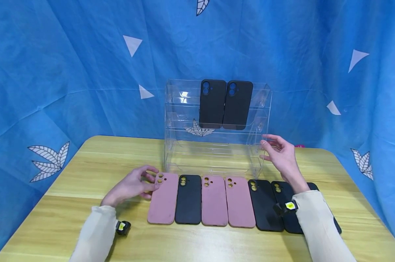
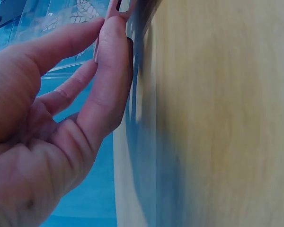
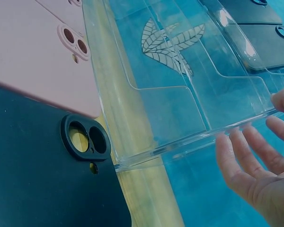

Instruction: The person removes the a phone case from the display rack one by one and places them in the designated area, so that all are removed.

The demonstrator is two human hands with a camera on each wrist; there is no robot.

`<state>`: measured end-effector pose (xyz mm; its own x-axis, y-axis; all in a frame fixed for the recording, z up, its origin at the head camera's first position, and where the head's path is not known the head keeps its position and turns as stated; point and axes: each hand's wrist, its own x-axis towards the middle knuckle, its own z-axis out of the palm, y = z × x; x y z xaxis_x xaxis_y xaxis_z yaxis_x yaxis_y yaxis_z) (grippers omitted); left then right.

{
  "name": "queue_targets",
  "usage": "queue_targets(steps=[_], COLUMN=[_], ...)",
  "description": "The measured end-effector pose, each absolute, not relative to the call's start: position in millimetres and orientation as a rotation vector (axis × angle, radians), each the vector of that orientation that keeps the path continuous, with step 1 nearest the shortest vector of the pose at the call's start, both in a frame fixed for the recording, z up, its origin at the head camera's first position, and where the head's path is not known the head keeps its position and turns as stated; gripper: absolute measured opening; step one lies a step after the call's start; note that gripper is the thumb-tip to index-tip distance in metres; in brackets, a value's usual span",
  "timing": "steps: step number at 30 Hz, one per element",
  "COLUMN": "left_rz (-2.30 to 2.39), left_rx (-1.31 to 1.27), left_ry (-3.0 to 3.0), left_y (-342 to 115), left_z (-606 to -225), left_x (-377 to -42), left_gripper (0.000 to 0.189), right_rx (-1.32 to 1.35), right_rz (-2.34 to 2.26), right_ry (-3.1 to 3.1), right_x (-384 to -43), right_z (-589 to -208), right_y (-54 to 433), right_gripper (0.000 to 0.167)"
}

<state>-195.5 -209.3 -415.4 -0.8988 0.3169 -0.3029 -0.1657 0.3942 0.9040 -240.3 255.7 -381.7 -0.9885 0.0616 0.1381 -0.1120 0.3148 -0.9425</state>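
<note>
At the left end of a row of phone cases, my left hand [image 1: 131, 185] pinches the upper left edge of a pink phone case [image 1: 163, 203] between thumb and fingers. In the left wrist view, the fingertips [image 2: 114, 29] meet at the edge of that case. My right hand [image 1: 284, 160] is at the right side of a clear acrylic tiered rack [image 1: 213, 168], its fingers loosely bent. The right wrist view has the fingertips [image 3: 223, 142] right at the rack's side edge. Two black phone cases, one [image 1: 212, 103] beside the other [image 1: 238, 105], stand in an upper tier.
Right of the held case lie a black case [image 1: 188, 200], two pink cases [image 1: 214, 202] [image 1: 241, 203] and several more black cases [image 1: 267, 207], partly under my right forearm. A blue curtain [image 1: 86, 72] hangs behind the wooden table [image 1: 197, 243].
</note>
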Motion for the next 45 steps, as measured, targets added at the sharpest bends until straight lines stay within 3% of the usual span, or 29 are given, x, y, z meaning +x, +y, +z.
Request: queue_targets(steps=[13,28,45], left_rz=[1.300,1.475,1.661], left_rx=[0.225,0.345,0.461], left_ry=[2.448,2.396,2.572], left_y=[-205.9,-212.3,-184.3], left_z=[-415.5,-409.5,-380.3], left_x=[-198.8,-201.9,-208.3], left_gripper=[0.047,0.041,0.031], right_rx=[0.042,0.055,0.067], right_rz=[1.750,1.749,1.719], right_ry=[-2.428,-2.421,-2.430], right_x=[-240.4,-240.7,-240.3], right_z=[-382.5,-383.6,-384.0], right_y=[255.6,256.4,254.2], right_gripper=[0.057,0.055,0.053])
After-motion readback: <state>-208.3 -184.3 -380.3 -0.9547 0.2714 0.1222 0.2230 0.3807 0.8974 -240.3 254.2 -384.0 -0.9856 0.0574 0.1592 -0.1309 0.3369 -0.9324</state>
